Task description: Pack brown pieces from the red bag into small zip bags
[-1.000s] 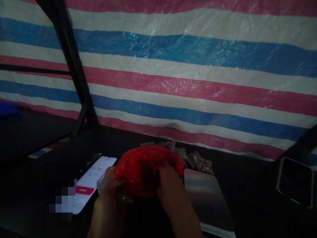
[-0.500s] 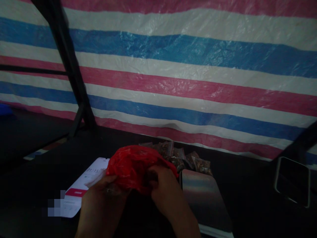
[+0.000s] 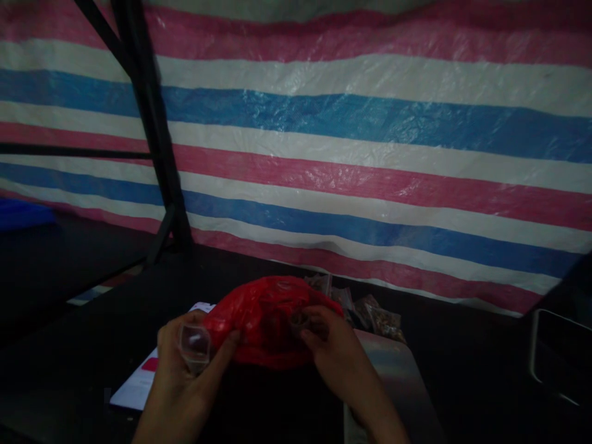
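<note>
Clear plastic bag (image 3: 195,343) now gapes in the left hand (image 3: 184,383).

The person's left hand (image 3: 178,370) and right hand (image 3: 335,348) are bare. The left forearm (image 3: 161,422) and right forearm (image 3: 377,407) are also bare, slender and smooth in outline, narrowing toward the wrists (image 3: 354,377). The fingers (image 3: 321,313) are slim with rounded ends. Low light obscures fine surface detail.
</note>
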Tool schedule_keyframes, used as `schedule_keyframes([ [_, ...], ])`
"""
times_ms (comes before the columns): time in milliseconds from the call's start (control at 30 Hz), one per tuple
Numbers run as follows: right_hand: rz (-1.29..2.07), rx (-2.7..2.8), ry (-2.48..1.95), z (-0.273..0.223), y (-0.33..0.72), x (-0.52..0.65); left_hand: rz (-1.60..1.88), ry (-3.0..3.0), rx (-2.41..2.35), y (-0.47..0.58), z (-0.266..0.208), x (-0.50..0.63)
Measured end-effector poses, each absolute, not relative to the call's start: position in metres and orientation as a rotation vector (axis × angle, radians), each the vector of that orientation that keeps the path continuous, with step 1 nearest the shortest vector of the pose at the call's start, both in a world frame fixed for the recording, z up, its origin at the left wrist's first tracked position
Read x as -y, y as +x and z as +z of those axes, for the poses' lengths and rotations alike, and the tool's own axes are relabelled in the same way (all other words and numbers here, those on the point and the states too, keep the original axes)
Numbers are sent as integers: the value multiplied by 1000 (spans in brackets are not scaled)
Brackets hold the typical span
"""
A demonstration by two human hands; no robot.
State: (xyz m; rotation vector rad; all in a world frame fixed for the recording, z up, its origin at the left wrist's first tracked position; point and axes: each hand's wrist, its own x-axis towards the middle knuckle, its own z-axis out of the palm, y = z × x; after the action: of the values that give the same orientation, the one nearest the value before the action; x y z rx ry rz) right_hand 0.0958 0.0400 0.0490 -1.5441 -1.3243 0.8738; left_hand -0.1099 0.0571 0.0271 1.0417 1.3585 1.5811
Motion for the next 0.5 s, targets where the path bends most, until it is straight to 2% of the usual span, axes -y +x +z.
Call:
schedule_keyframes([
  [233,882,1300,-1478,52,100,-39,1700,1273,-1597,-130,31,-50],
  [400,1073,1351,-1179,84,93,-21,1302,1627,-1346,-116,15,-50],
  [500,1076,1447,-1206,95,87,-9,1171,1633,-1287,-96,10,-51],
])
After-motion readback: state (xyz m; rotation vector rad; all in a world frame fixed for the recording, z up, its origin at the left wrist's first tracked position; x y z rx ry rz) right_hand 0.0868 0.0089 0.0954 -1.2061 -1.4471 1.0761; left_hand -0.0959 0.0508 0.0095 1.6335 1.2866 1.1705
